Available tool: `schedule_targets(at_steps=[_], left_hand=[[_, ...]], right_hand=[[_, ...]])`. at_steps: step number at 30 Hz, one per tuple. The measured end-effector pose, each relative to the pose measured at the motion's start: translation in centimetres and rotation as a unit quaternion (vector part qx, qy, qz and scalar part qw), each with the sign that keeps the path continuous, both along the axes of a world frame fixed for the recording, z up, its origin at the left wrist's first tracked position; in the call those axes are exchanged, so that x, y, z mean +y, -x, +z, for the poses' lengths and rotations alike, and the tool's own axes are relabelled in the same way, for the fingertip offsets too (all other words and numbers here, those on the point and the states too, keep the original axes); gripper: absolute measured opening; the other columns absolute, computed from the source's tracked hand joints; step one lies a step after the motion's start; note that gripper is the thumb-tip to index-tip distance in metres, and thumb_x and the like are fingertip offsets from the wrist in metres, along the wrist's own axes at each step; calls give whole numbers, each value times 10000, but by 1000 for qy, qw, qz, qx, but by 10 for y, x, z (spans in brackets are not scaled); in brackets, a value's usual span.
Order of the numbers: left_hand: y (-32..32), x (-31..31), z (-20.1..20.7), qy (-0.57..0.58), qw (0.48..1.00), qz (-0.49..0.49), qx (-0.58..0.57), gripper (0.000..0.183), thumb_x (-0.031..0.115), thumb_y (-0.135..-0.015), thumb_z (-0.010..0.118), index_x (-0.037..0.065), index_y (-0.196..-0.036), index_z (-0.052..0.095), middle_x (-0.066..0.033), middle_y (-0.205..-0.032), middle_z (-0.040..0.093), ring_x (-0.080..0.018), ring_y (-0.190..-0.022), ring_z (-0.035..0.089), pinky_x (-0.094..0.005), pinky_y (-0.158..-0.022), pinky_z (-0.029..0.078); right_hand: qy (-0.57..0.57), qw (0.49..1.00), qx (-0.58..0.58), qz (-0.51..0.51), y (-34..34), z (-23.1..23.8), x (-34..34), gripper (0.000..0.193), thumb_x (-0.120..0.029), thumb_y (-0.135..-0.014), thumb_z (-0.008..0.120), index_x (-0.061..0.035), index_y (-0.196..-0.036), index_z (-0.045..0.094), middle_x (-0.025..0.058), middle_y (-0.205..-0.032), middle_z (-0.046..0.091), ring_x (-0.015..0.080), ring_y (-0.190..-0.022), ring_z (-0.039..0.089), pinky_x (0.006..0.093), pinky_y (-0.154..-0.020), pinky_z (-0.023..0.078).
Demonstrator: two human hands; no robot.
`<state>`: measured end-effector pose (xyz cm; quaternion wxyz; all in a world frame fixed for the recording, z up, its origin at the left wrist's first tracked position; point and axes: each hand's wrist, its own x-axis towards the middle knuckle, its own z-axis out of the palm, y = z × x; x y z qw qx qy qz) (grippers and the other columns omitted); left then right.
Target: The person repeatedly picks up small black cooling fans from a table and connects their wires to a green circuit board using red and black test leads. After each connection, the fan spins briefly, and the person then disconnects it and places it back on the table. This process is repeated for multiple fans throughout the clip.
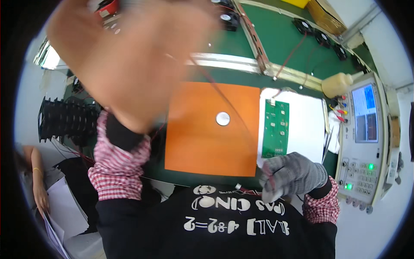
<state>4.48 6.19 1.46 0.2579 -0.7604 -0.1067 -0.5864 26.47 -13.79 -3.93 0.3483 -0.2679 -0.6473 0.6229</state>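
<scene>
My left hand (129, 60), bare and smeared by motion, is raised close at the upper left; its fingers do not show clearly. A thin dark-red wire (222, 93) runs from beside it down toward my right hand (295, 175). That hand wears a grey glove and is closed on the wire near my body. A small white connector (238, 186) on a wire end lies just left of the glove. Under the wire lies an orange sheet (194, 142) bearing a white round disc (223, 118). Beyond the glove, a green circuit board (276, 129) rests on a white sheet (306, 116).
A test instrument (362, 129) with a lit screen stands at the right, near a cream squeeze bottle (337, 85). Black fans (321, 38) with wires lie behind a metal rail (228, 61). Stacked black fans (64, 118) stand left. Another person's arm (38, 181) is at the far left.
</scene>
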Motion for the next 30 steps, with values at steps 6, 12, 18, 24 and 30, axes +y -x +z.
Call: schedule_targets(at_steps=[6,12,18,24,30], left_hand=[[64,32,-11,416,903,48,92,234,173,-810,648,28,-969,558,-148,-975,483,-318,-940,493,-371,-824,411],[13,-50,-55,538,785,-85,295,301,123,-775,715,22,-1007,552,-157,-1099,475,-338,-1064,468,-382,-934,387],[-5,-17,-52,511,769,-78,376,488,133,-663,781,18,-1070,538,-136,-1053,562,-345,-1071,501,-406,-961,401],[-9,-5,-50,448,736,-185,473,892,205,-500,863,25,-1297,506,-160,-1233,517,-369,-1136,484,-453,-1010,373],[1,-44,-19,391,820,-166,384,890,258,-489,889,14,-1268,536,-152,-1133,581,-366,-1033,539,-454,-916,417]], right_hand=[[0,952,-64,-300,-33,-17,2,177,-41,-805,723,-15,-976,684,57,-939,670,145,-907,628,289,-823,502],[-50,895,-181,-404,-39,-44,24,245,-2,-808,694,-23,-1052,687,64,-948,675,138,-905,631,285,-843,509],[-139,872,-229,-409,-42,-57,23,263,21,-796,669,-49,-1047,705,95,-928,677,219,-847,639,322,-832,509],[-190,848,-247,-428,-39,-61,22,214,-13,-781,696,-86,-981,716,79,-867,661,238,-802,626,339,-766,510],[-227,825,-256,-450,-40,-67,19,191,-36,-783,708,-90,-966,707,77,-859,659,235,-790,626,340,-743,511]])
